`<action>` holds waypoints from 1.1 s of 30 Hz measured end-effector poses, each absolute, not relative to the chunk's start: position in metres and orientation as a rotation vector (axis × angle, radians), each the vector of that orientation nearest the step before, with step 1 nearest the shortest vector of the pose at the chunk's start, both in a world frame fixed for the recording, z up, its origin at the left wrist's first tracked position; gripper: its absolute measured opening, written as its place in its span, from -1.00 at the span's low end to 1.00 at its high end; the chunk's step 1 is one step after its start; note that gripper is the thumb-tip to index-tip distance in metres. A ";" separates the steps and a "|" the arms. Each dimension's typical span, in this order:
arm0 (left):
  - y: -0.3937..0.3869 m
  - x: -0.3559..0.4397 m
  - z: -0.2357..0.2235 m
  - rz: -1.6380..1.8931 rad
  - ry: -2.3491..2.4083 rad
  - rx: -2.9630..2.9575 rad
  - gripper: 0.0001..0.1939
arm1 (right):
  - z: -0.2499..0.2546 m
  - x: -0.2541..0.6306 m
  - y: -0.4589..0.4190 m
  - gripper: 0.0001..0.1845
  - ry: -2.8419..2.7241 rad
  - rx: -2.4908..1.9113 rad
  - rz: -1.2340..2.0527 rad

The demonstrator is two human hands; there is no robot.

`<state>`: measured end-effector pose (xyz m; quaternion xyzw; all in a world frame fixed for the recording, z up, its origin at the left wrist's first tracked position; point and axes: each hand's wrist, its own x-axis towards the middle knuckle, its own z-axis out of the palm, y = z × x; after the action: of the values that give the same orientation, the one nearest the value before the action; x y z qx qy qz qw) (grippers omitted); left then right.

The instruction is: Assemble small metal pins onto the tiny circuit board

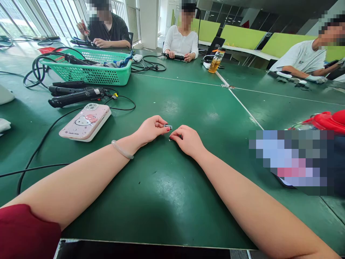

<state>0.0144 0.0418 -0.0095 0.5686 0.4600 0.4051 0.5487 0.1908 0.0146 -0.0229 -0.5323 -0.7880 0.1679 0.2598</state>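
My left hand [149, 130] is closed in a pinch on a small clear-and-dark electronic-looking piece [168, 126], too small to name exactly. Just to its right, my right hand [189, 141] also pinches, thumb and fingertips together above the green tabletop [161, 201]. A tiny pale bit [170, 139] shows at the right fingertips; its kind cannot be made out. The two hands are close but apart. Left of my left hand lies a pink Hello Kitty phone-shaped item [85, 122] with a camera lens at its top.
Black curling-iron-like tools [77, 96] with cables lie before a green plastic basket [88, 72] full of cords. A bottle of amber liquid [215, 62] stands farther back. Something red [327, 120] and a blurred screen [291, 154] are at right. Three people sit around the table.
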 end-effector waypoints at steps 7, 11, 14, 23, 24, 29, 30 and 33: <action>0.042 0.015 -0.010 0.959 1.101 1.339 -0.72 | -0.017 0.191 0.008 -0.89 -2.252 -1.408 0.450; 0.041 0.016 -0.009 0.958 1.105 1.346 -0.70 | -0.017 0.192 0.009 -0.91 -2.245 -1.428 0.423; 0.041 0.015 -0.010 0.955 1.099 1.356 -0.67 | -0.018 0.194 0.010 -0.94 -2.196 -1.496 0.377; 0.043 0.013 -0.015 0.913 1.080 1.466 -0.58 | -0.019 0.198 0.011 -0.85 -2.087 -1.560 0.245; 0.043 0.013 -0.015 0.904 1.087 1.477 -0.58 | -0.018 0.198 0.011 -0.85 -2.029 -1.533 0.241; 0.040 0.016 -0.013 0.843 1.151 1.569 -0.60 | -0.015 0.193 0.005 -0.86 -1.938 -1.357 0.210; 0.039 0.016 -0.013 0.832 1.152 1.591 -0.61 | -0.014 0.192 0.004 -0.86 -1.960 -1.336 0.205; 0.038 0.016 -0.012 0.814 1.131 1.653 -0.62 | -0.015 0.187 0.003 -0.86 -2.020 -1.322 0.188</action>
<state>0.0164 0.0378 -0.0125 0.6747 0.4617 0.3324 0.4702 0.1873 0.0032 -0.0147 -0.5108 -0.7808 0.0727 0.3524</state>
